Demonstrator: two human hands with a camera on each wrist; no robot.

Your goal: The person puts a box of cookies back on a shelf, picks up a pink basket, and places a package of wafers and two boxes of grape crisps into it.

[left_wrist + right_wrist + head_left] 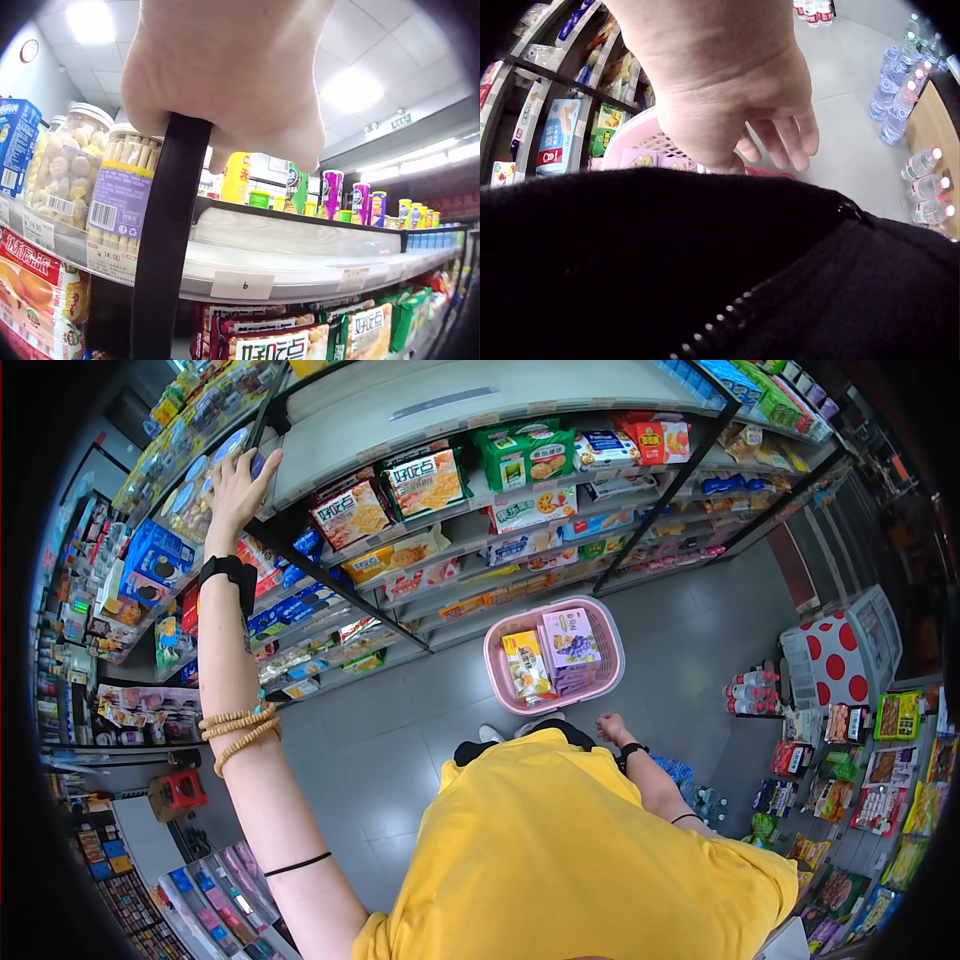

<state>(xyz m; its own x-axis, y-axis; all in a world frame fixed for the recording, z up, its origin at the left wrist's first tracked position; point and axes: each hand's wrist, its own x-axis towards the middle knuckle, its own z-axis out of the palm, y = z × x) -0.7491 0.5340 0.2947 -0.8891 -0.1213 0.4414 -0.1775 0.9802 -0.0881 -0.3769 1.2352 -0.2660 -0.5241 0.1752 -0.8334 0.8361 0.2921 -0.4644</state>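
Note:
My left hand (238, 488) is raised at the upper left of the head view, fingers spread, at the shelf corner beside clear jars. In the left wrist view the hand (225, 82) rests on top of a black shelf post (174, 225), near a jar of stick biscuits (124, 184). My right hand (612, 728) hangs low beside the body, near the pink basket (497, 685), which holds a yellow box (526, 663) and a purple grape box (572, 638). In the right wrist view the right hand (742, 112) has loosely bent fingers and holds nothing.
Shelves of packaged snacks (425, 482) run across the front, with a bare top board (350, 420). Water bottles (891, 112) stand on the floor at the right, near a red-dotted white bin (835, 665). Hanging snack packs (890, 765) line the right side.

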